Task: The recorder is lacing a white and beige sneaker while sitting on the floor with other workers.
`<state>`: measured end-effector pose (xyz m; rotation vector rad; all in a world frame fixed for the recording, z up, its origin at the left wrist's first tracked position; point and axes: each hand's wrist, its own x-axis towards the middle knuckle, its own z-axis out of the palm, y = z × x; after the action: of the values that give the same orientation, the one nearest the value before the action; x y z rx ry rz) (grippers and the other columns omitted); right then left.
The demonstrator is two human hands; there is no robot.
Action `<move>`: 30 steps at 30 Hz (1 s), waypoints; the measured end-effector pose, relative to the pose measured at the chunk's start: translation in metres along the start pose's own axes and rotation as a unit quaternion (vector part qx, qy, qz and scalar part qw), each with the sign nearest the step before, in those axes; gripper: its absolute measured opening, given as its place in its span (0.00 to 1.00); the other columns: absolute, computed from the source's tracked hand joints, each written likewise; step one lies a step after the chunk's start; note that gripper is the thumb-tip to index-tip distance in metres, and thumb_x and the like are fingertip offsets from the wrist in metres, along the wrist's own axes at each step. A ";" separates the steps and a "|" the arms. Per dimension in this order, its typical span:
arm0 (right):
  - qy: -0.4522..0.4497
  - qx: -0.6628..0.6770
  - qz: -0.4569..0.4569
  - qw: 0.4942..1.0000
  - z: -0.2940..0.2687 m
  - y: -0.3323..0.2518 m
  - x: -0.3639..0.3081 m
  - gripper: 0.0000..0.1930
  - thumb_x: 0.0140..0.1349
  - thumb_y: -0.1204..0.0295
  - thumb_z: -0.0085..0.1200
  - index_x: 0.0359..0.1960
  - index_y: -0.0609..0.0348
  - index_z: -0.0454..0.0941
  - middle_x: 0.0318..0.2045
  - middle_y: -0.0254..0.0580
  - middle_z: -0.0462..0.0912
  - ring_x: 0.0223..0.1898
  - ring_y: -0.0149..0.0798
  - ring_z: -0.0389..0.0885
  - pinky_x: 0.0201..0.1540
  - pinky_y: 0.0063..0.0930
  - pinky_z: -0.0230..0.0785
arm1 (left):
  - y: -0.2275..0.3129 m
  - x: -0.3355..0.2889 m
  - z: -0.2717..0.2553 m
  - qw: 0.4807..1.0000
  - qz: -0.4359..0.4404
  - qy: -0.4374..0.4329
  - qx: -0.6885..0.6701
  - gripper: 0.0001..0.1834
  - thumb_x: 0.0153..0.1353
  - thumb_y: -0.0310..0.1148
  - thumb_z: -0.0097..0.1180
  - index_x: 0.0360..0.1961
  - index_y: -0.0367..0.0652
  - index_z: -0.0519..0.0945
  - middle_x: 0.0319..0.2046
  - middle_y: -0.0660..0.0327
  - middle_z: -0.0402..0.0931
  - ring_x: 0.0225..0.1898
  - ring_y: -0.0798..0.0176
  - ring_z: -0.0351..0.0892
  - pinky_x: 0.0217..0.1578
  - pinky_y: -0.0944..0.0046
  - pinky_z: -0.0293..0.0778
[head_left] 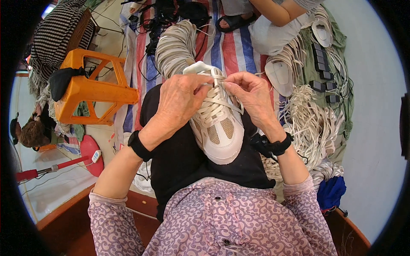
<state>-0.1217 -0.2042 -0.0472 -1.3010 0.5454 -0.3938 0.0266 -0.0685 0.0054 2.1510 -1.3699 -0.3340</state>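
Observation:
A white and beige mesh sneaker (222, 150) rests across my black-clad thighs, its toe toward me. Cream shoelace (212, 110) criss-crosses over its front. Near the top of the tongue, my left hand (181, 97) pinches the lace between thumb and forefinger. Opposite it, my right hand (253, 91) is also closed in a pinch on the lace, beside the upper eyelets. A loop of lace hangs by the sneaker's right side. The fingertips of both hands are close together, and the exact lace ends are hard to make out.
An orange plastic stool (85, 100) stands at left. Stacked pale shoe parts (176, 47) lie beyond the sneaker on a striped sheet (228, 47). Piled laces (309, 123) and small black boxes (320, 59) are at right. Another person's arm (277, 12) shows at the far side.

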 end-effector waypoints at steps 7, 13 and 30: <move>0.011 0.067 0.032 0.997 0.000 0.015 0.000 0.03 0.59 0.77 0.63 0.33 0.63 0.82 0.27 0.27 0.82 0.25 0.18 0.72 0.27 0.15 0.63 | -0.013 0.016 0.013 1.000 0.011 -0.005 -0.026 0.11 0.55 0.27 0.60 0.39 0.38 0.86 0.18 0.59 0.76 0.19 0.67 0.72 0.24 0.66 0.68; 0.028 0.043 0.008 0.999 0.008 0.015 0.000 0.04 0.59 0.75 0.65 0.31 0.61 0.82 0.26 0.27 0.81 0.26 0.18 0.71 0.28 0.15 0.62 | -0.015 0.027 0.008 0.986 -0.045 -0.101 -0.125 0.08 0.55 0.27 0.59 0.32 0.32 0.83 0.17 0.69 0.72 0.22 0.75 0.66 0.23 0.69 0.66; -0.006 -0.486 -0.354 0.799 0.029 -0.006 -0.009 0.10 0.50 0.79 0.57 0.35 0.59 0.75 0.36 0.40 0.72 0.42 0.45 0.71 0.43 0.40 0.59 | -0.039 0.034 -0.019 0.999 -0.020 0.020 -0.024 0.06 0.52 0.27 0.59 0.28 0.35 0.83 0.16 0.70 0.73 0.20 0.78 0.68 0.22 0.72 0.64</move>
<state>-0.1114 -0.1773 -0.0349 -2.5275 0.1947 -0.7708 0.0800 -0.0804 0.0012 2.1383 -1.2853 -0.3346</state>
